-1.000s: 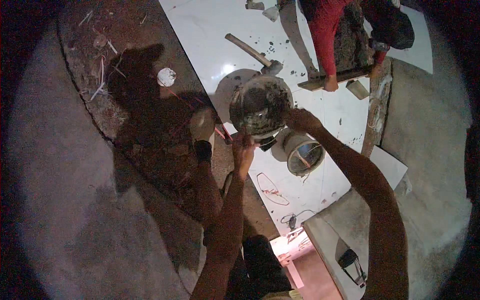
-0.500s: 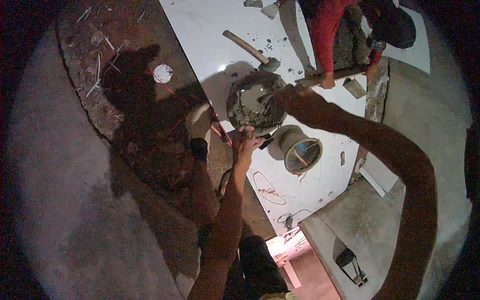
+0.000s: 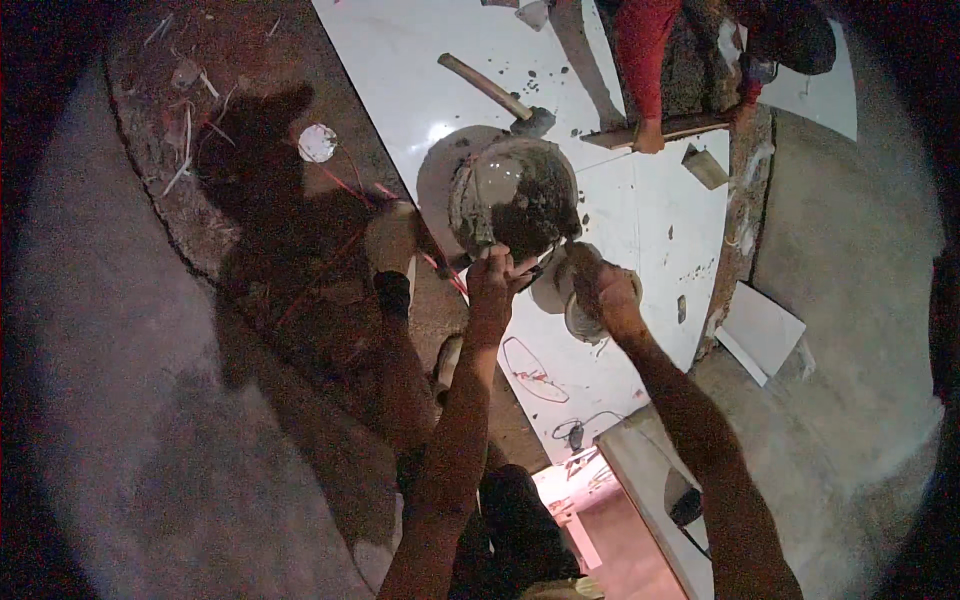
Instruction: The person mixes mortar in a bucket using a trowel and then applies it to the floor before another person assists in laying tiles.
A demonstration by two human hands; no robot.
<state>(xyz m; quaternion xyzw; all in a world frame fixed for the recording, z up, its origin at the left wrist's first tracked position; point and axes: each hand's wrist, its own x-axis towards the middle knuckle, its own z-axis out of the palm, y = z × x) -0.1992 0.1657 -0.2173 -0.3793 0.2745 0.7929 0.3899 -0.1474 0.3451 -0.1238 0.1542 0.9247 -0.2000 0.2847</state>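
Head view: Left hand (image 3: pixel 490 288) grasps the near rim of a round, mortar-smeared grey bucket (image 3: pixel 466 203) on a glossy white slab (image 3: pixel 625 375); right hand (image 3: pixel 603 285) is just beside it, its grip impossible to tell.

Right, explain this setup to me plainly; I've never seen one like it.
No machine here: a person works bare-handed. A camera on their head looks down; its wide lens bends straight edges. The left hand is at the rim of a bucket of wet-looking grey mix. The right hand is close by; whether it holds anything is unclear. It partly hides a second bucket. A hammer lies on the white surface. Near the top, a co-worker's hand rests on a board.
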